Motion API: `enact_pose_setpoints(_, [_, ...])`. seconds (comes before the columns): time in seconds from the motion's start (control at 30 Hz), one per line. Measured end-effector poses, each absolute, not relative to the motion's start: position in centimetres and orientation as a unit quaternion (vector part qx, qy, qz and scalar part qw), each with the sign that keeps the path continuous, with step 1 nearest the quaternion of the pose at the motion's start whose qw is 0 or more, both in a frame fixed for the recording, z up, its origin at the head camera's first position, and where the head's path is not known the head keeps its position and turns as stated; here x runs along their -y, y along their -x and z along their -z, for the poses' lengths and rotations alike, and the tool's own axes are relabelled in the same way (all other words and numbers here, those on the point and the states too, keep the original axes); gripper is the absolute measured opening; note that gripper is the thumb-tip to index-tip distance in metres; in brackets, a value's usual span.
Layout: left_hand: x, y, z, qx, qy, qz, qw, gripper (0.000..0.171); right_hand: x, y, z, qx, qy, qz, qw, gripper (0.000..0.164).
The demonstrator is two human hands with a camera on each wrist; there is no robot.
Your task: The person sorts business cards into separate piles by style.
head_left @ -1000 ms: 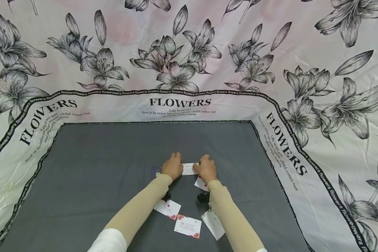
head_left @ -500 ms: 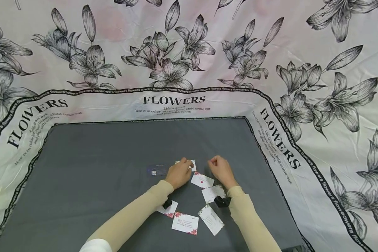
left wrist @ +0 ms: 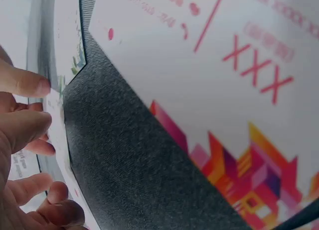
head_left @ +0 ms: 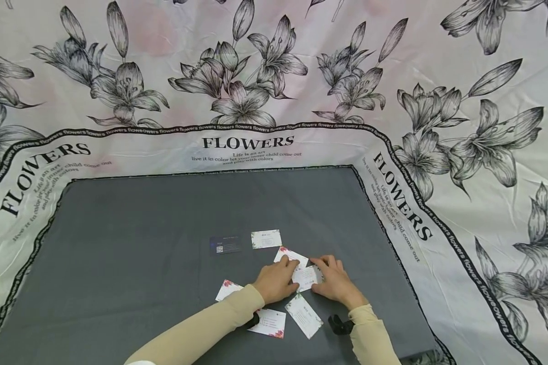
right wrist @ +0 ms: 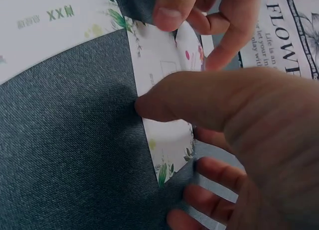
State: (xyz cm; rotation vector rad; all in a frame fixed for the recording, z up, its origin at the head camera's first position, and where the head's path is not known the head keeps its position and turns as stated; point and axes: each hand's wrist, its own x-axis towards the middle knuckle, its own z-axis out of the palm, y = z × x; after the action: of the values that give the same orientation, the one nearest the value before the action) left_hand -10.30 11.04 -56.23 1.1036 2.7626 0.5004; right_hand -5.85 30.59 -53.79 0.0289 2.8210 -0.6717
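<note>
A white business card (head_left: 307,278) with green leaf print at its corners lies on the grey cloth between both hands. My left hand (head_left: 276,280) holds its left end with bent fingers and thumb. Around the right end, my right hand (head_left: 338,284) has its thumb (right wrist: 159,103) on the near edge and fingers at the far edge. A card with red flowers (head_left: 288,255) lies just beyond, partly behind the left hand. Nearer the body is a tilted leaf-print card (head_left: 303,315). In the left wrist view, a red-lettered card (left wrist: 199,80) fills the right side.
A dark blue card (head_left: 225,245) and a white card (head_left: 266,239) lie farther back. Another red-flowered card (head_left: 274,324) and one partly under the left sleeve (head_left: 227,289) lie nearer. The grey cloth (head_left: 141,253) has a white border printed with flowers.
Both hands have left the white card at the back and come nearer the body, now meeting at the leaf-print card on the right. The right hand first swung right, away from the cards.
</note>
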Motion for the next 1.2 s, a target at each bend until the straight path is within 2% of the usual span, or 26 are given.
enact_pose_setpoints(0.23, [-11.2, 9.9, 56.7, -0.914, -0.376, -0.149, 0.041, 0.057, -30.7, 5.7, 54.0, -0.968, -0.007, 0.228, 0.102, 0.049])
enact_pose_setpoints(0.47, [-10.4, 10.0, 56.0, -0.913, -0.342, -0.205, 0.085, 0.020, -31.5, 5.9, 54.1, -0.946, 0.027, 0.309, 0.092, 0.017])
enact_pose_setpoints(0.57, [-9.9, 10.5, 55.9, -0.902, -0.310, -0.272, 0.130, 0.013, -31.8, 6.0, 54.2, -0.928, 0.025, 0.357, 0.100, 0.015])
enact_pose_setpoints(0.7, [-9.1, 11.3, 55.8, -0.862, -0.267, -0.382, 0.197, 0.012, -31.7, 6.6, 53.8, -0.893, 0.017, 0.438, 0.100, 0.012])
enact_pose_setpoints(0.8, [-8.1, 11.6, 55.4, -0.833, -0.254, -0.434, 0.232, 0.012, -31.0, 7.5, 53.4, -0.860, 0.015, 0.500, 0.100, 0.019])
enact_pose_setpoints(0.9, [-7.2, 12.0, 54.9, -0.813, -0.240, -0.475, 0.236, 0.015, -30.2, 8.6, 53.2, -0.831, -0.029, 0.545, 0.104, 0.032])
enact_pose_setpoints(0.97, [-6.6, 12.5, 54.5, -0.808, -0.221, -0.501, 0.219, 0.015, -29.6, 9.3, 53.2, -0.818, -0.074, 0.561, 0.104, 0.037])
enact_pose_setpoints(1.1, [-5.2, 14.1, 54.0, -0.810, -0.162, -0.529, 0.194, 0.014, -28.4, 10.7, 53.5, -0.812, -0.141, 0.556, 0.109, 0.032])
enact_pose_setpoints(1.2, [-4.2, 15.4, 53.6, -0.813, -0.110, -0.538, 0.194, 0.015, -27.2, 11.8, 53.6, -0.815, -0.154, 0.548, 0.106, 0.027])
